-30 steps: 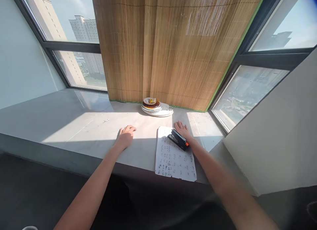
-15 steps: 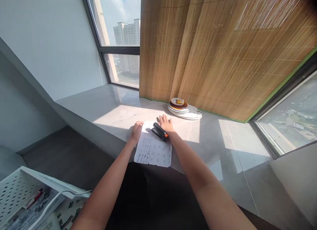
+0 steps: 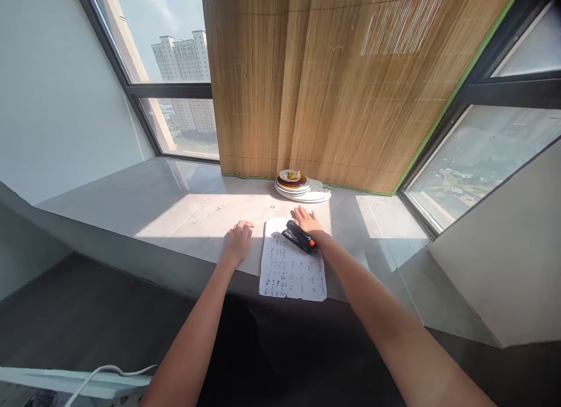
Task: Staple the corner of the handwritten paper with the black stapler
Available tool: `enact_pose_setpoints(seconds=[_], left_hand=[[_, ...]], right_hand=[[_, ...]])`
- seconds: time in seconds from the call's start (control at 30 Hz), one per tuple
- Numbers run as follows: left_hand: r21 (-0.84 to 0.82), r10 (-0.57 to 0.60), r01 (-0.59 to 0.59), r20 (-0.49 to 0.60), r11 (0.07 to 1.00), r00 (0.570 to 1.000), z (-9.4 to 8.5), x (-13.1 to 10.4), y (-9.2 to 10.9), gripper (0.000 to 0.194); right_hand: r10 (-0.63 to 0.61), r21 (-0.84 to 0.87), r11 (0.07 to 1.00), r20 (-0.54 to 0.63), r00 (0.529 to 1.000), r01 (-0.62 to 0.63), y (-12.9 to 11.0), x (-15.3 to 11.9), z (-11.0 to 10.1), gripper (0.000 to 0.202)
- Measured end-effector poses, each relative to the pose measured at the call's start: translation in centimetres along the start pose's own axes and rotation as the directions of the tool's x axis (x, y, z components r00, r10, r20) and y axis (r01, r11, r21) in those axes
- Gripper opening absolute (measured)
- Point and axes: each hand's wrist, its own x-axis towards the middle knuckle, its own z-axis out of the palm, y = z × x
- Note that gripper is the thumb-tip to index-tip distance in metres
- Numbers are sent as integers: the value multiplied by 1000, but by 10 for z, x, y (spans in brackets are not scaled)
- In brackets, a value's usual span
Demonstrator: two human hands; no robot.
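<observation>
A white sheet of paper with handwriting lies on the window sill in front of me. On its upper right part rests a black stapler with an orange-red spot at the near end. My right hand is spread flat at the sheet's upper right edge, beside the stapler, fingers pointing away from me. To the left of the sheet, apart from it, my left hand rests on the sill with loosely bent fingers and nothing visible in it. Its fingertips are partly hidden.
A stack of plates stands at the back of the grey sill, before a bamboo blind. Small bits lie on the sunlit stone. Lower left, a white basket with a white cable shows.
My left hand has let go of the sheet's left edge and moved away to its left. The view has turned to the right. My right hand stays by the stapler.
</observation>
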Motion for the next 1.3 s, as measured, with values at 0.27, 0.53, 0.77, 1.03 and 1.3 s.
enact_pose_setpoints(seconds=[0.27, 0.53, 0.77, 1.03, 1.3], left_hand=[[84, 293, -355, 410, 931, 864, 55, -11, 60, 43], [221, 286, -407, 430, 886, 856, 52, -12, 61, 49], [217, 264, -376, 415, 901, 871, 57, -11, 61, 49], [206, 243, -342, 389, 917, 888, 51, -14, 69, 70], [171, 231, -306, 357, 937, 905, 50, -13, 71, 53]], right_hand=[[52, 118, 992, -53, 997, -46, 35, -18, -18, 61], [243, 357, 925, -303, 921, -127, 35, -93, -30, 64], [157, 465, 885, -368, 917, 35, 30, -152, -3, 16], [95, 558, 818, -375, 922, 143, 36, -150, 1, 27], [125, 588, 801, -348, 929, 112, 35, -151, -1, 34]])
